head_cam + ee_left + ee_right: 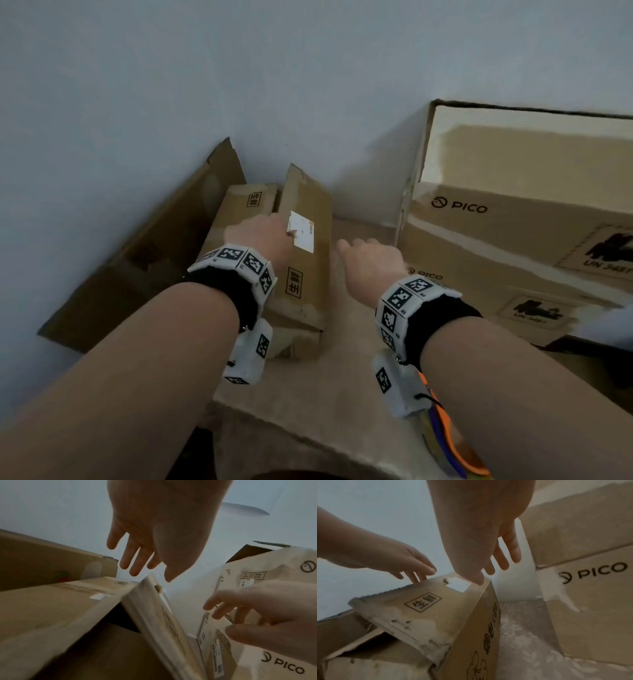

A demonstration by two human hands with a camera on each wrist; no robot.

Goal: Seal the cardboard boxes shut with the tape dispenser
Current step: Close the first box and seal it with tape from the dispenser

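A small brown cardboard box with printed characters stands by the wall. Its left top flap lies flat and its right flap, which carries a white label, stands tilted up. My left hand is over the box with straight fingers touching the raised flap's edge. My right hand is just right of the box, fingers spread, and its thumb touches the flap's far corner near the label. Neither hand holds anything. No tape dispenser shows clearly in any view.
Two stacked PICO boxes stand close on the right. A large flattened carton leans on the wall at the left. The box rests on a pale patterned surface. An orange and blue object lies under my right wrist.
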